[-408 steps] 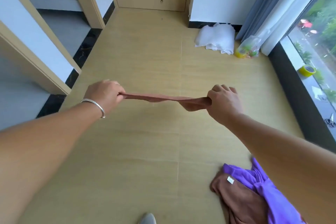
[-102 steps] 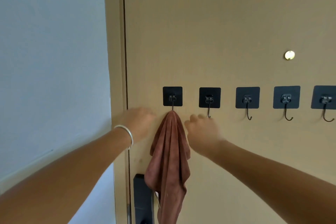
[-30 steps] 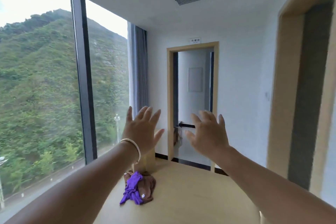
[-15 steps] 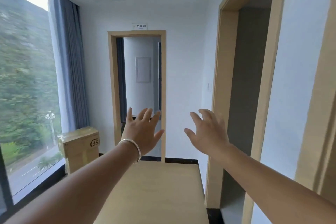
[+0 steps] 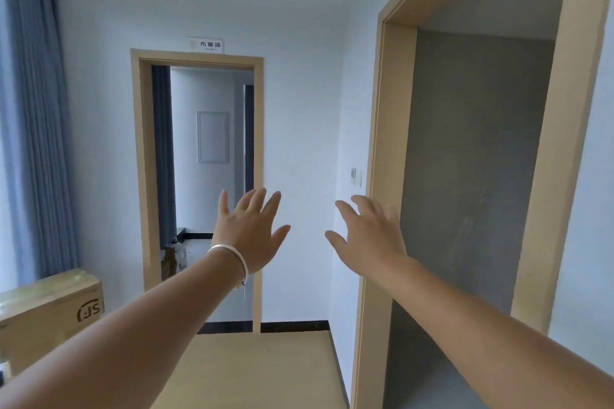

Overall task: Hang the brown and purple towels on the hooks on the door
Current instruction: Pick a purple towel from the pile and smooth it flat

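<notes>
**Head view: both hands free, no towel in sight**

Head view showed neither towel nor the hooked door, so their look and place could not be told. The left hand (image 5: 251, 231) and right hand (image 5: 367, 237) were raised with fingers spread, holding nothing. Likely fetching a towel: better to look down and find it first. A doorway (image 5: 199, 176) and cardboard box (image 5: 50, 312) lay ahead.

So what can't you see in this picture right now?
- Towels, hooks and their door: none in the head view, which faces elsewhere.
- Sign over the doorway: lettering too small to read.
- Cardboard box: cut off by the left edge.
- Left hand and right hand: palms face away, hidden.
</notes>
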A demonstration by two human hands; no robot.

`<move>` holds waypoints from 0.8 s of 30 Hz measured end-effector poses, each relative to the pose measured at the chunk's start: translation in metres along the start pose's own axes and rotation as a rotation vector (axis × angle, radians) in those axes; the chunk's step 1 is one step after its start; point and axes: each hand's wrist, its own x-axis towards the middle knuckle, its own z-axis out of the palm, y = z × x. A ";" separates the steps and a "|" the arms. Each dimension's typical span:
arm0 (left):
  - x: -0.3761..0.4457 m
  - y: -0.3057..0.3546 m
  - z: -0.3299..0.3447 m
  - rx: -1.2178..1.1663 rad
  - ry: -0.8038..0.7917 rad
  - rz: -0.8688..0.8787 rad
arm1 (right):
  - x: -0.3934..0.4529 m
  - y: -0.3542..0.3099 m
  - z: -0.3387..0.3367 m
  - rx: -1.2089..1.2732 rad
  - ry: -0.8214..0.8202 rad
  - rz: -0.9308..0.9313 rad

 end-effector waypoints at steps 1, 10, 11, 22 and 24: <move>0.010 -0.005 0.011 -0.005 0.000 -0.002 | 0.010 -0.001 0.009 0.001 -0.004 0.002; 0.081 -0.015 0.122 -0.031 -0.073 0.035 | 0.100 0.017 0.094 0.004 -0.056 0.016; 0.090 -0.015 0.134 -0.026 -0.074 0.038 | 0.112 0.021 0.106 0.005 -0.060 0.014; 0.224 -0.023 0.263 0.056 -0.076 -0.021 | 0.280 0.057 0.241 0.096 -0.047 -0.045; 0.243 -0.022 0.287 0.059 -0.084 -0.030 | 0.306 0.065 0.263 0.099 -0.054 -0.055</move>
